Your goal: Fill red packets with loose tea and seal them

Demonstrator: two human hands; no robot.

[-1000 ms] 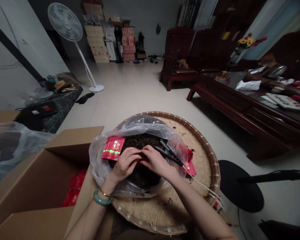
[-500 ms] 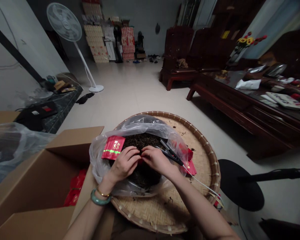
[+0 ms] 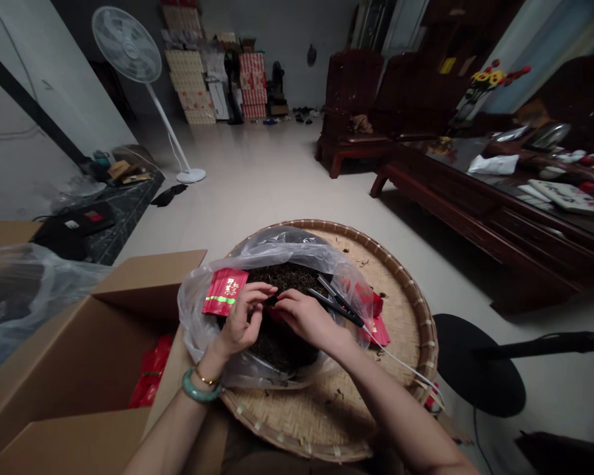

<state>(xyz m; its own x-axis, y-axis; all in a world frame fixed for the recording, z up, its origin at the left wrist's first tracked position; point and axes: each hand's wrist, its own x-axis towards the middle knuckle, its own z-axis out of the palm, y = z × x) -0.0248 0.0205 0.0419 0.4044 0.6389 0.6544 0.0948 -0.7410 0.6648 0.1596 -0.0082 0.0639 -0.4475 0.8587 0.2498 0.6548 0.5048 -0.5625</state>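
Observation:
Over a clear plastic bag of dark loose tea leaves, my two hands meet closely. My left hand, with a green bangle at the wrist, has its thumb apart from its curved fingers; dark tea shows by the fingertips. My right hand has its fingers pressed together at a small red packet, mostly hidden under them. A stack of red tea packets lies on the bag's left side. Beside my right hand rests a black two-armed clamp like a hair straightener, with a white cord.
The bag sits on a round woven bamboo tray; more red packets lie at its right. An open cardboard box with red packets inside stands at left. A black round stand base is at right, a white fan farther off.
My left hand has turned and opened, its thumb dropping away from the fingers. My right hand has shifted slightly left and stays at the packet.

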